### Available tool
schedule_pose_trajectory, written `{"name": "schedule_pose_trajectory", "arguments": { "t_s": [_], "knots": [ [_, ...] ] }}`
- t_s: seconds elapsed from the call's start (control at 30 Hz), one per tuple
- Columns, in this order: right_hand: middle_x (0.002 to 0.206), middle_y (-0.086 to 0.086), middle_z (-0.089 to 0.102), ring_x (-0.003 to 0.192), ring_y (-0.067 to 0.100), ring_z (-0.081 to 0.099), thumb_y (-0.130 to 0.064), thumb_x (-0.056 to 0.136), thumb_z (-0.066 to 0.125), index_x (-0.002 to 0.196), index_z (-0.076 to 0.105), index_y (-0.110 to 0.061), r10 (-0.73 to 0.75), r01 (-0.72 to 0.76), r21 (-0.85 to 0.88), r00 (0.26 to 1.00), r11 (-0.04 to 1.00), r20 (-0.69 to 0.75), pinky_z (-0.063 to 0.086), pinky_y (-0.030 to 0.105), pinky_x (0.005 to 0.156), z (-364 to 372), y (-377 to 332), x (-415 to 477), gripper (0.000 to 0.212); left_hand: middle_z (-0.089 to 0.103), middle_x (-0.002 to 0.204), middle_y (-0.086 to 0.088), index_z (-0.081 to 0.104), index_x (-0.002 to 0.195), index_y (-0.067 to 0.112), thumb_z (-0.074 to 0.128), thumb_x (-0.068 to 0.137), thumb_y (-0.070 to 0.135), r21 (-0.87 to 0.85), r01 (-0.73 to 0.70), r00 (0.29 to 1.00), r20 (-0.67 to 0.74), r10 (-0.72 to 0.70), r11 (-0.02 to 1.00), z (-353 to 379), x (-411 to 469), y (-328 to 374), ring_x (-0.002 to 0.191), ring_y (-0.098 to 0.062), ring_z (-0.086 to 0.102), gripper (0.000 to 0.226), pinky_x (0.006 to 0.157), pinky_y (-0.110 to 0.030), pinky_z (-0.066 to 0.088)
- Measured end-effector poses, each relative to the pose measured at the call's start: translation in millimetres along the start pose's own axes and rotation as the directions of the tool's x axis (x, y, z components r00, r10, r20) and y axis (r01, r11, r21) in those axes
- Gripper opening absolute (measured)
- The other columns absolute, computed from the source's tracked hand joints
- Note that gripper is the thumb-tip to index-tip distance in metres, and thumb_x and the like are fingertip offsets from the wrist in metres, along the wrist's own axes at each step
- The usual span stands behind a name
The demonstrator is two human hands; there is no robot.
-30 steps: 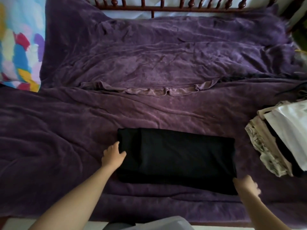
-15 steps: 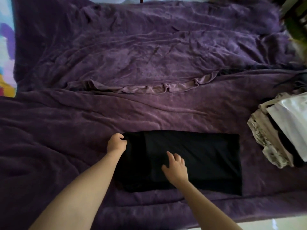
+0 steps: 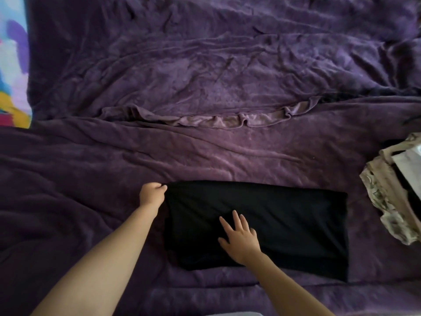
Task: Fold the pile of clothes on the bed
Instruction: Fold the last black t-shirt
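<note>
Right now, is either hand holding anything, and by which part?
The left hand pinches the folded black garment at its far left corner. The right hand only rests flat on it, holding nothing.

no legible text, labels, brands or numbers: black garment (image 3: 284, 224), purple bedspread (image 3: 205, 76) plain; clothes pile (image 3: 387, 201) and multicolour pillow (image 3: 12, 65) show pattern only, no lettering

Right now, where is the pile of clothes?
In the head view, the pile of clothes lies at the far right edge on the purple blanket, just right of the black garment and partly cut off by the frame.
</note>
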State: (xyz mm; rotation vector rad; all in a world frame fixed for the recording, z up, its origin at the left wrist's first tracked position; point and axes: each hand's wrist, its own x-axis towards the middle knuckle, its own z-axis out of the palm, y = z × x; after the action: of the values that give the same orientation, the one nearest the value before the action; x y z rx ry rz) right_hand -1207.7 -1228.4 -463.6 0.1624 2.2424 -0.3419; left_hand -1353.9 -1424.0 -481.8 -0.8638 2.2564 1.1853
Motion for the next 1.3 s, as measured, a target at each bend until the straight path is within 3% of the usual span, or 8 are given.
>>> {"name": "schedule_pose_trajectory", "arguments": {
  "t_s": [0.17,0.27,0.37,0.47,0.73,0.9,1.1,1.3],
  "knots": [
    [0.156,0.009,-0.017,0.143,0.036,-0.011,-0.048,0.097,0.033,0.149,0.000,-0.035,0.041,-0.036,-0.150,0.999,0.988,0.032,0.015,0.055,0.111,7.7,1.2,1.7,0.062,0.060,0.112,-0.017,0.061,0.112,0.003,0.046,0.093,0.004,-0.230,0.154,0.985,-0.043,-0.168,0.961,8.6,-6.6,-3.4,0.090,-0.031,0.057,0.024,0.078,-0.037,0.047],
    [0.157,0.014,0.006,0.144,0.034,0.010,-0.045,0.096,0.034,0.147,0.023,-0.033,0.027,-0.035,-0.144,0.998,0.989,-0.051,0.024,0.055,0.108,7.9,17.3,-6.0,0.053,0.045,0.135,-0.021,0.044,0.135,0.006,0.052,0.092,0.011,0.190,-0.049,0.986,-0.148,0.078,0.981,16.2,-29.0,-7.4,0.118,-0.041,0.046,0.045,0.094,-0.047,0.043],
    [0.117,0.015,0.065,0.104,0.031,0.065,-0.048,0.076,0.038,0.101,0.073,-0.029,0.125,-0.148,-0.105,0.972,0.983,-0.199,0.053,0.050,0.070,13.0,60.2,-16.1,0.047,0.051,0.126,-0.030,0.057,0.122,0.003,0.077,0.067,0.009,0.607,-0.522,0.772,0.040,0.634,0.599,27.2,-63.3,-26.6,0.109,-0.048,0.050,0.059,0.080,-0.054,0.048],
    [0.138,0.010,0.048,0.124,0.030,0.048,-0.041,0.089,0.044,0.128,0.055,-0.028,0.308,-0.306,0.046,0.919,0.951,-0.245,0.046,0.044,0.090,22.0,119.7,-36.1,0.043,0.057,0.121,-0.027,0.067,0.111,0.011,0.088,0.047,0.017,0.709,-0.659,0.636,0.345,0.690,0.253,46.5,-89.9,-68.2,0.111,-0.040,0.047,0.068,0.078,-0.052,0.051],
    [0.138,0.016,0.038,0.127,0.035,0.035,-0.031,0.094,0.045,0.139,0.036,-0.014,0.740,-0.572,0.539,0.655,0.619,-0.154,0.034,0.043,0.099,29.0,229.0,-71.4,0.049,0.068,0.105,-0.023,0.073,0.102,0.012,0.095,0.033,0.026,0.821,-0.518,0.823,0.402,0.401,0.240,50.3,-124.6,-120.4,0.090,-0.043,0.067,0.074,0.067,-0.052,0.055],
    [0.142,0.025,0.039,0.129,0.040,0.039,-0.023,0.087,0.064,0.145,0.024,0.002,0.757,-0.400,0.871,0.652,0.286,0.050,0.031,0.043,0.108,30.6,253.9,-55.8,0.074,0.024,0.153,-0.014,0.029,0.146,0.025,0.055,0.090,0.037,0.843,-0.440,0.871,0.317,0.374,0.309,50.9,-142.5,-99.1,0.141,-0.033,0.023,0.063,0.111,-0.043,0.025],
    [0.068,0.015,0.055,0.048,0.023,0.057,0.002,0.082,0.064,0.098,0.058,0.017,0.754,-0.180,0.983,0.643,-0.022,0.135,0.040,0.015,0.031,20.7,254.0,-62.5,0.023,0.054,0.132,-0.020,0.060,0.125,0.016,0.086,0.059,0.030,0.769,-0.571,0.800,0.442,0.406,0.288,55.1,-157.6,-99.9,0.118,-0.037,0.055,0.072,0.087,-0.046,0.051],
    [0.096,0.013,0.068,0.083,0.025,0.063,-0.006,0.077,0.064,0.110,0.062,-0.002,0.752,0.070,0.974,0.625,0.214,-0.209,0.052,0.033,0.076,-35.7,191.1,-83.7,0.033,-0.008,0.158,-0.002,0.012,0.149,0.033,0.037,0.098,0.035,0.726,-0.555,0.830,0.512,0.220,0.405,56.7,-157.5,-106.7,0.146,-0.023,-0.006,0.057,0.117,-0.036,0.010]
  ]
}}
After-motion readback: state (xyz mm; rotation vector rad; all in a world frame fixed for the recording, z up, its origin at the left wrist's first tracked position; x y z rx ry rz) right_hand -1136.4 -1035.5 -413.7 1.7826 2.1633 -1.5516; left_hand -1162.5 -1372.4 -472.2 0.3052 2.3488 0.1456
